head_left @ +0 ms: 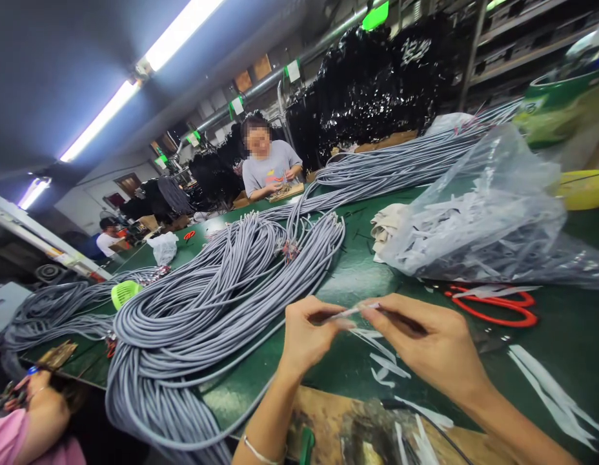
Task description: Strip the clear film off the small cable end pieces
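My left hand (306,336) and my right hand (425,342) meet above the green table (348,271), both pinched on a thin white strip (350,313) held between them. Loose white strips (384,365) lie on the table just below my hands. A large coil of grey cables (207,303) lies to the left of my left hand, with one cable running toward my left wrist.
Red-handled scissors (496,307) lie right of my right hand. A clear plastic bag of white strips (488,213) sits behind them. A wooden board (338,429) lies at the near edge. A person in grey (270,168) works across the table; a pink sleeve (19,433) shows at bottom left.
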A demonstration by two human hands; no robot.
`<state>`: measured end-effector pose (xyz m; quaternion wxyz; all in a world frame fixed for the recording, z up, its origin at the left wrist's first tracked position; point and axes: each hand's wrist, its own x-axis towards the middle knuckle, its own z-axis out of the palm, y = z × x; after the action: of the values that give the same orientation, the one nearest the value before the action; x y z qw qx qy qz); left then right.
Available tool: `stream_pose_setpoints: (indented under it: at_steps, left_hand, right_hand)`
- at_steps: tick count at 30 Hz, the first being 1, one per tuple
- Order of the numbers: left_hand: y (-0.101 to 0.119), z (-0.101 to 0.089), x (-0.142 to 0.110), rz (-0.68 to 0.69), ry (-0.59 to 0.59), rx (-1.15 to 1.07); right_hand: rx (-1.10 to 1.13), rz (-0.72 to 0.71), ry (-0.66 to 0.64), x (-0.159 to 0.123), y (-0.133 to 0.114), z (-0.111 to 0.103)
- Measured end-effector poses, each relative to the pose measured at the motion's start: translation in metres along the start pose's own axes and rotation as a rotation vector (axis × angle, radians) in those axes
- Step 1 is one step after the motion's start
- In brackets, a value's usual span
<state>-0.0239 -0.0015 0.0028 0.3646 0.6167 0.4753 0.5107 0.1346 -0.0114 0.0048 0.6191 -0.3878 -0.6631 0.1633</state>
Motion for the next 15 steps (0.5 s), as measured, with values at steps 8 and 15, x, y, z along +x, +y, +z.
stream_pose_setpoints:
  at_steps: [8,15]
  left_hand:
    - [-0.0024,-0.0001,-0.0041,0.414,0.172,0.212]
    - [-0.0019,0.0076,-0.0086,0.522,0.085,0.219]
  right_hand:
    - [-0.094,-0.198,0.0,-0.0049,-0.0018,-0.0019]
    - [0.016,0.062,-0.139,0.001,0.0026,0.0039]
